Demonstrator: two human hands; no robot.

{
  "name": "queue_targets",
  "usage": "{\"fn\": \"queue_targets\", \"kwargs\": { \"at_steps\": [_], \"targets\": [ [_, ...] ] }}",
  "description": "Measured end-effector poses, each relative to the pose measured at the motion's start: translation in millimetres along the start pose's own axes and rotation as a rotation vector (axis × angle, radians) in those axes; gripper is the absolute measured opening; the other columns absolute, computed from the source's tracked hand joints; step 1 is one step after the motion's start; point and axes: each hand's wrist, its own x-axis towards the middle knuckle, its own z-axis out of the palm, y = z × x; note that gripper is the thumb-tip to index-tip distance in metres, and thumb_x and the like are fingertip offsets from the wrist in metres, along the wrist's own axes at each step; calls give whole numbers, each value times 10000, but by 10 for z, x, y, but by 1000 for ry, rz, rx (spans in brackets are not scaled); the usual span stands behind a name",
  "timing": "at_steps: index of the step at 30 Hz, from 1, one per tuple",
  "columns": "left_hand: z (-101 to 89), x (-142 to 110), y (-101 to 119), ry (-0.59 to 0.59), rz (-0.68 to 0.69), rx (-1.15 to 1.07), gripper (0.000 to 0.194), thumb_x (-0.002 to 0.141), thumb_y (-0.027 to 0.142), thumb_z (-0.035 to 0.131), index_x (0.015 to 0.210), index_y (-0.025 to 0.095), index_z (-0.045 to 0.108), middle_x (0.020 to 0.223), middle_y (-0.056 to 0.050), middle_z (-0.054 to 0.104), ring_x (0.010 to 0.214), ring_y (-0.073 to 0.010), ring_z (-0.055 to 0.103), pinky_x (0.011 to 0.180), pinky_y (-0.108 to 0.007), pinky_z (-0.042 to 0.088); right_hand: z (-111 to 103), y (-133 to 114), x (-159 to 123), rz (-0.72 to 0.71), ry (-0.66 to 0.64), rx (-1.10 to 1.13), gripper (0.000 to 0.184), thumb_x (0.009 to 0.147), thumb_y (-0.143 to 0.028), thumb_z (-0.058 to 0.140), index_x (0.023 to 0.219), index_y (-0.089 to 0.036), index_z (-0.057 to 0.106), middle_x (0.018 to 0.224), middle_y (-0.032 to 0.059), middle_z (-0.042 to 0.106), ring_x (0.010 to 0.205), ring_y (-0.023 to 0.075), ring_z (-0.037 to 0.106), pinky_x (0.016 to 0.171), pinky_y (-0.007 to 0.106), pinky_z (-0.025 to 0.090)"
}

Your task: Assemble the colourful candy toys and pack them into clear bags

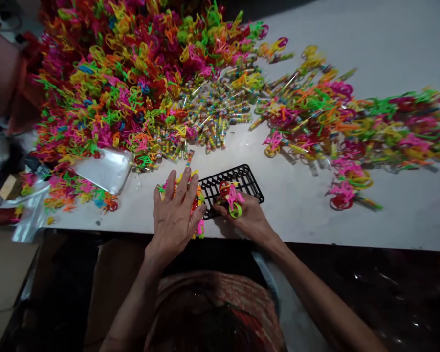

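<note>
My left hand [176,210] lies palm down with its fingers stretched out over several small coloured plastic pieces [200,228]. Its palm hides most of them. Beside it on the table is a black plastic rack [254,185] with rows of slots, its left end partly covered by the hand. Over the rack's front edge, my right hand [247,215] is closed around a small plastic toy piece [234,199] in pink, green and red. The right fingertips are partly hidden behind that piece.
A large heap of bright plastic toy pieces [132,83] covers the back left. Clear tubes with coloured contents [216,115] lie mid-table. Assembled toys on tubes [315,112] spread along the right. Clear plastic bags [110,171] sit at the left. The white table's front edge [315,243] is close.
</note>
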Motion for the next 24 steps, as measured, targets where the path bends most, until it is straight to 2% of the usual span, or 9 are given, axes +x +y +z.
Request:
{"fn": "queue_targets", "kwargs": {
  "at_steps": [6, 10, 14, 18, 21, 24],
  "targets": [
    [7, -1, -6, 3, 7, -29, 595, 975, 476, 240, 1506, 206, 245, 1569, -101, 279, 1466, -309, 166, 1130, -577, 219, 138, -24, -10, -71, -70, -34, 317, 839, -358, 574, 568, -197, 547, 596, 11, 564, 577, 138, 498, 577, 259, 406],
    [14, 0, -4, 8, 10, -43, 584, 980, 464, 224, 1502, 204, 258, 1566, -103, 287, 1465, -309, 169, 1130, -581, 210, 142, 0, -2, -90, -136, -58, 324, 848, -327, 568, 559, -187, 525, 597, 1, 543, 566, 122, 479, 566, 245, 373],
    [25, 4, -4, -2, 5, -64, 592, 976, 473, 233, 1505, 209, 253, 1565, -107, 288, 1469, -312, 154, 1135, -578, 195, 131, 27, -21, -125, -136, -64, 361, 868, -296, 537, 530, -191, 465, 578, -10, 494, 549, 112, 449, 550, 236, 346],
    [31, 20, 4, -15, 2, -81, 632, 961, 531, 240, 1505, 210, 258, 1564, -114, 289, 1469, -323, 148, 1136, -588, 179, 145, -5, -30, -155, -214, -216, 287, 850, -187, 520, 562, -185, 509, 657, 18, 544, 603, 124, 488, 577, 238, 356],
    [21, 34, 9, -5, 6, -91, 680, 941, 588, 254, 1502, 203, 266, 1564, -119, 286, 1466, -331, 156, 1136, -596, 171, 240, -95, -52, -104, -272, -416, 152, 807, -113, 532, 696, -171, 617, 780, 54, 621, 674, 145, 546, 621, 245, 389],
    [18, 31, -4, 34, 34, -108, 673, 941, 588, 258, 1499, 213, 272, 1555, -108, 307, 1457, -327, 191, 1131, -604, 178, 328, -157, -81, -38, -299, -580, 147, 784, -76, 536, 791, -154, 660, 840, 75, 654, 686, 155, 571, 616, 250, 397]
  ]
}}
